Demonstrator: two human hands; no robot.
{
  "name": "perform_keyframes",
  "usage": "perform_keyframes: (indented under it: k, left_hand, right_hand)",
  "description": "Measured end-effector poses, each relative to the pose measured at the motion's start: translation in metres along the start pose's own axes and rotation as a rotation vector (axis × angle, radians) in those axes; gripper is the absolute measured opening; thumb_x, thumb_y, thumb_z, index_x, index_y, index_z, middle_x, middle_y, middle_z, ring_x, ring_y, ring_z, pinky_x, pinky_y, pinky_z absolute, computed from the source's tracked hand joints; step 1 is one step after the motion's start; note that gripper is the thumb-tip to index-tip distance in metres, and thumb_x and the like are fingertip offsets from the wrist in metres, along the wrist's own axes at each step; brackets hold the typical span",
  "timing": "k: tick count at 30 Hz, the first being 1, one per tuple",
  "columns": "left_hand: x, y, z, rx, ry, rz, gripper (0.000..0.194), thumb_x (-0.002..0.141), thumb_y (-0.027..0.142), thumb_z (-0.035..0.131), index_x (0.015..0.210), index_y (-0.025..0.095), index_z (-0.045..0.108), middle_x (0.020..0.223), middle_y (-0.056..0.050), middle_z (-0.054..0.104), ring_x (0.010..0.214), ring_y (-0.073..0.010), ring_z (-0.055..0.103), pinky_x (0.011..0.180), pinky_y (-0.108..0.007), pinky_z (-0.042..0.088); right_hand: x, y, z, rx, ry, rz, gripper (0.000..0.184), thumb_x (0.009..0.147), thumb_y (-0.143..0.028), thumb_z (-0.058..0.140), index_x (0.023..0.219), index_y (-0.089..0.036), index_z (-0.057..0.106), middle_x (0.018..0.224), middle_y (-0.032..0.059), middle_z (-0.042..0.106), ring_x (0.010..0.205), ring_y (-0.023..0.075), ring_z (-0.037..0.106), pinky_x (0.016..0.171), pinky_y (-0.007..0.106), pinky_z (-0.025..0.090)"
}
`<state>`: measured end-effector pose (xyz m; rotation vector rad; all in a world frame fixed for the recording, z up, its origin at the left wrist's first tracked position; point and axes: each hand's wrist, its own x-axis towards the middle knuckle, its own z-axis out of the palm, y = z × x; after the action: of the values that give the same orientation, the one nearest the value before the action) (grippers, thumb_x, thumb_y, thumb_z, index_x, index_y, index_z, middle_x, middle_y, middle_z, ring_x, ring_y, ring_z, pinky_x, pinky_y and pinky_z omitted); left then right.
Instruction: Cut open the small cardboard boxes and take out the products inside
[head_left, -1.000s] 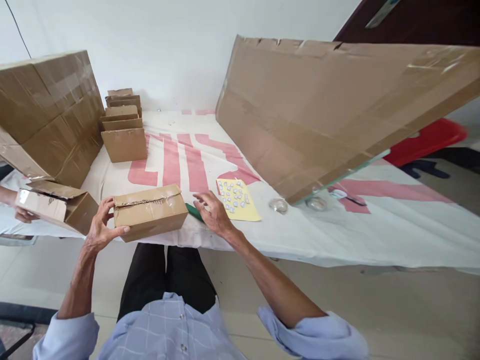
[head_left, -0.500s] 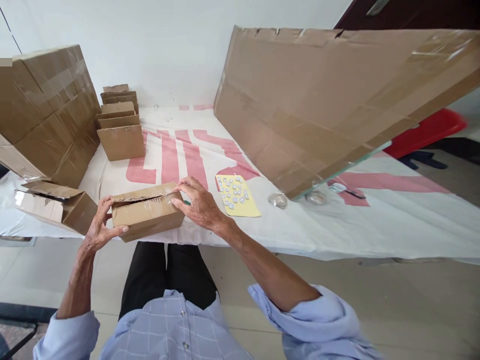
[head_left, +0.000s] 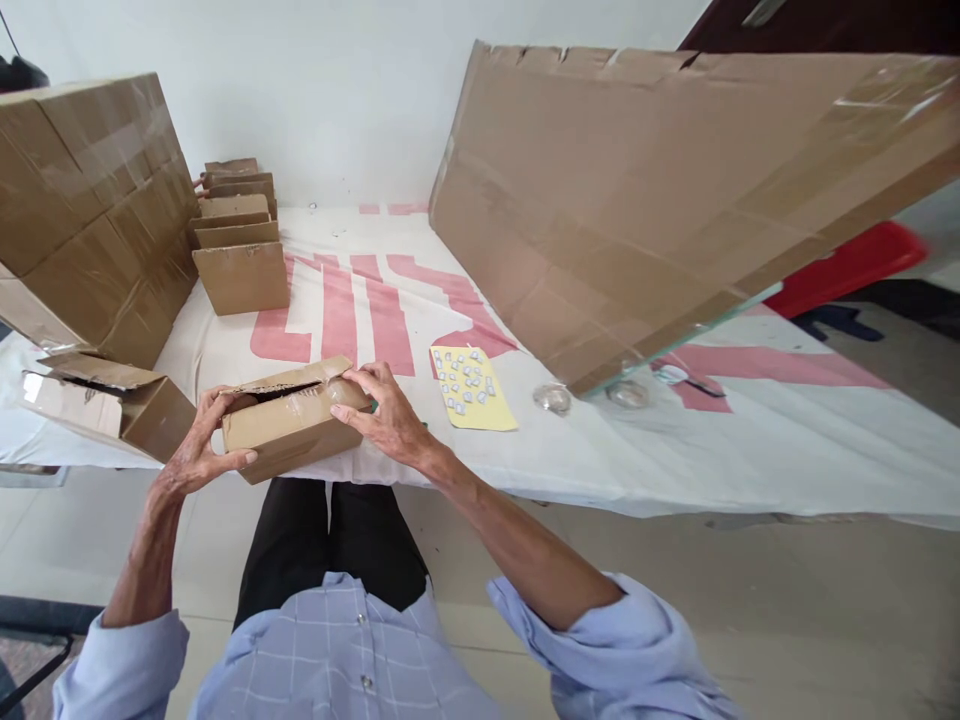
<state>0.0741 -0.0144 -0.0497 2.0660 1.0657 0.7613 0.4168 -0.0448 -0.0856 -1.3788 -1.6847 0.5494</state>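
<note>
A small brown cardboard box point(head_left: 300, 430) lies near the table's front edge, with a ragged slit gaping along its top. My left hand point(head_left: 199, 445) grips its left end, fingers at the slit's end and thumb along the near side. At the right end, my right hand point(head_left: 386, 415) holds the corner between thumb and fingers. Part of a green object point(head_left: 426, 425) shows behind the right hand; what it is stays hidden. Right of that lies a yellow sheet point(head_left: 491, 415) carrying several small whitish pieces.
Another opened cardboard box point(head_left: 157, 415) sits at the left. Stacked taped cartons point(head_left: 97, 220) rise behind it, beside a row of small boxes point(head_left: 240, 280). A large cardboard panel point(head_left: 675, 200) leans at the right, near round clear items point(head_left: 553, 398) and a magnifying glass point(head_left: 690, 380).
My right hand has moved left from the green object onto the box's right end. The slit on top has widened. A co-worker's hand has left the box at the left.
</note>
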Motion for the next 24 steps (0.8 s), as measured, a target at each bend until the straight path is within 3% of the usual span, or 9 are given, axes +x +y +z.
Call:
perform_keyframes:
  k: [5, 12, 16, 21, 24]
  left_hand:
    - [0.002, 0.001, 0.001, 0.003, -0.056, -0.029, 0.100, 0.083, 0.071, 0.088, 0.168, 0.033, 0.052, 0.159, -0.015, 0.052, 0.154, -0.0437, 0.050, 0.128, -0.061, 0.047]
    - [0.004, -0.002, 0.013, 0.009, 0.054, -0.060, 0.098, 0.083, 0.072, 0.087, 0.168, 0.037, 0.052, 0.155, -0.012, 0.055, 0.148, -0.0425, 0.056, 0.126, -0.062, 0.050]
    - [0.002, -0.004, 0.016, 0.017, 0.104, -0.065, 0.086, 0.080, 0.074, 0.089, 0.153, 0.033, 0.067, 0.157, -0.011, 0.054, 0.148, -0.0413, 0.059, 0.128, -0.059, 0.050]
    - [0.001, -0.001, 0.018, 0.068, 0.209, 0.031, 0.071, 0.082, 0.075, 0.088, 0.133, 0.027, 0.078, 0.157, -0.012, 0.058, 0.150, -0.0401, 0.059, 0.132, -0.058, 0.049]
    - [0.003, 0.004, 0.018, 0.094, 0.214, 0.082, 0.064, 0.085, 0.072, 0.087, 0.129, 0.025, 0.080, 0.154, -0.012, 0.062, 0.147, -0.0392, 0.061, 0.129, -0.057, 0.053]
  right_hand:
    - [0.007, 0.002, 0.009, 0.080, -0.013, 0.010, 0.028, 0.090, -0.049, 0.087, 0.108, -0.028, 0.080, 0.135, 0.0094, 0.058, 0.136, 0.0321, 0.061, 0.123, 0.055, 0.053]
    - [0.004, -0.008, 0.025, 0.125, 0.044, -0.021, 0.021, 0.087, -0.041, 0.089, 0.100, -0.029, 0.077, 0.130, 0.0089, 0.069, 0.132, 0.0334, 0.063, 0.124, 0.058, 0.050]
    - [0.004, -0.005, 0.014, 0.142, 0.083, -0.027, 0.027, 0.090, -0.042, 0.083, 0.109, -0.029, 0.071, 0.126, 0.0085, 0.073, 0.127, 0.0321, 0.067, 0.117, 0.055, 0.054]
    - [0.015, 0.003, -0.008, 0.112, 0.229, -0.030, 0.048, 0.093, -0.037, 0.076, 0.138, -0.029, 0.062, 0.143, 0.0118, 0.067, 0.128, 0.0304, 0.068, 0.105, 0.051, 0.061]
    - [0.024, 0.003, -0.020, 0.081, 0.161, -0.140, 0.040, 0.096, -0.032, 0.073, 0.135, -0.030, 0.068, 0.139, 0.0102, 0.070, 0.125, 0.0292, 0.070, 0.104, 0.050, 0.062]
